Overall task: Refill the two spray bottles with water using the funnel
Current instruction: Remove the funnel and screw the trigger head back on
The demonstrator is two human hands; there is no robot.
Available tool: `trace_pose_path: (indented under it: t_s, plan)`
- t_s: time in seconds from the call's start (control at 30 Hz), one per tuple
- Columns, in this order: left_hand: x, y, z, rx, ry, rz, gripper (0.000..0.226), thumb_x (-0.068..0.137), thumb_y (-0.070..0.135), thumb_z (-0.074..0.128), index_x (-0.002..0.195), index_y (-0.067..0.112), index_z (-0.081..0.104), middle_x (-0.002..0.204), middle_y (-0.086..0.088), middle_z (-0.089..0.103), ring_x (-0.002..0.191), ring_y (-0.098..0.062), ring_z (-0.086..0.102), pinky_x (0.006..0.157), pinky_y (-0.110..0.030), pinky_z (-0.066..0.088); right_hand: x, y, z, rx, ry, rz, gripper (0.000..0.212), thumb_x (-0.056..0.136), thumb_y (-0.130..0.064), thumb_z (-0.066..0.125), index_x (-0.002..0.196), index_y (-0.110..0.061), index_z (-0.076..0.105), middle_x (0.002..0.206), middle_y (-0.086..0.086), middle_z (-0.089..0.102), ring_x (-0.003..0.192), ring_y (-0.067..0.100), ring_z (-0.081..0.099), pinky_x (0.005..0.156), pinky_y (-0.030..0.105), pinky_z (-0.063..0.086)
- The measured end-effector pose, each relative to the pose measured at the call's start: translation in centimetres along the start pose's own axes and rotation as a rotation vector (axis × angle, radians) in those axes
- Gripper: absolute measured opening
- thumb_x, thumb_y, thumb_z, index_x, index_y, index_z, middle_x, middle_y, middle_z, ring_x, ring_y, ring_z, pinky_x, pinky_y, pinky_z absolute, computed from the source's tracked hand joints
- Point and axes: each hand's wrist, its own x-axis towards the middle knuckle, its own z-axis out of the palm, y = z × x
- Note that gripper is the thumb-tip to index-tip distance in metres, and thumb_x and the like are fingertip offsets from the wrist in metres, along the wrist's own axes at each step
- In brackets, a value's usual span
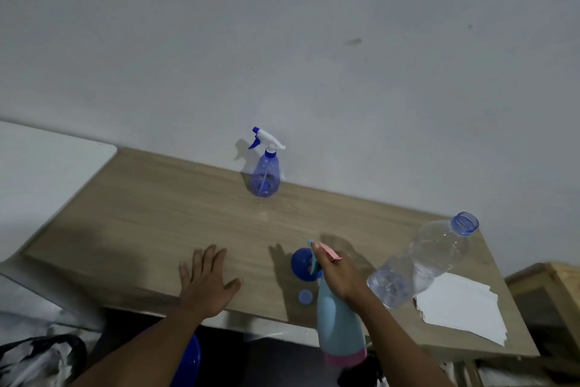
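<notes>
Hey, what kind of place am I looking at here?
Probably a plain room in a home, at a wooden desk against a bare white wall. Household things sit on it: a blue spray bottle, an uncapped water bottle and white paper sheets.

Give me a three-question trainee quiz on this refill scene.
1. True or false: the clear water bottle has no cap on.
2. The right hand grips: A) the funnel, B) the light blue spray bottle, C) the paper sheets.
3. Fill in: the left hand rests flat, fingers spread, on the ____.

Key: 1 true; 2 B; 3 table.
</notes>
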Motion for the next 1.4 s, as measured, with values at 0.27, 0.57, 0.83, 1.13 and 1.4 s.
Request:
trace_pose_path:
  t_s: [0.27,0.57,0.83,1.13,1.4]
  plan:
    - [0.1,0.5,0.0,0.033,0.001,-0.022,0.090,0.085,0.078,0.031,0.155,0.031,-0.003,0.164,0.006,-0.013,0.150,-0.027,-0.019,0.116,-0.060,-0.013,1.0,1.5,0.4,-0.086,0.087,0.081,0.055,0.104,-0.052,0.032,0.083,-0.010,0.062,0.072,0.009,0.067,0.067,0.018,0.061,0.067,0.033,0.046]
    - [0.1,0.8,0.3,0.023,0.106,-0.011,0.085,0.081,0.077,0.031,0.151,0.030,0.018,0.160,0.004,0.010,0.149,-0.026,-0.001,0.117,-0.060,-0.003,0.9,0.2,-1.0,0.175,0.381,0.107,0.034,0.102,-0.049,0.043,0.096,-0.016,0.047,0.080,0.003,0.062,0.070,0.015,0.059,0.058,0.029,0.044]
    - [1.9,1.0,0.7,0.106,0.206,0.024,0.074,0.077,0.074,0.046,0.134,0.027,0.042,0.145,0.002,0.036,0.141,-0.029,0.022,0.115,-0.064,0.011,5.0,-6.1,-5.6,0.175,0.468,-0.274,0.030,0.097,-0.039,0.059,0.085,-0.012,0.057,0.076,0.001,0.062,0.064,0.005,0.058,0.059,0.017,0.043]
    - [2.3,1.1,0.6,0.098,0.230,0.019,0.073,0.078,0.074,0.046,0.134,0.028,0.040,0.146,0.002,0.034,0.142,-0.029,0.023,0.116,-0.065,0.010,16.1,-8.1,-4.0,0.011,0.418,-0.303,0.022,0.095,-0.030,0.065,0.106,-0.014,0.075,0.105,0.002,0.070,0.084,0.011,0.060,0.067,0.011,0.040]
    - [2.3,1.3,0.2,0.066,0.241,0.014,0.075,0.075,0.071,0.052,0.134,0.026,0.043,0.149,0.000,0.034,0.145,-0.030,0.023,0.115,-0.066,0.014,22.1,-9.5,-2.5,-0.159,0.293,-0.287,0.020,0.094,-0.016,0.064,0.110,-0.013,0.075,0.105,0.012,0.072,0.089,0.028,0.066,0.071,0.026,0.040]
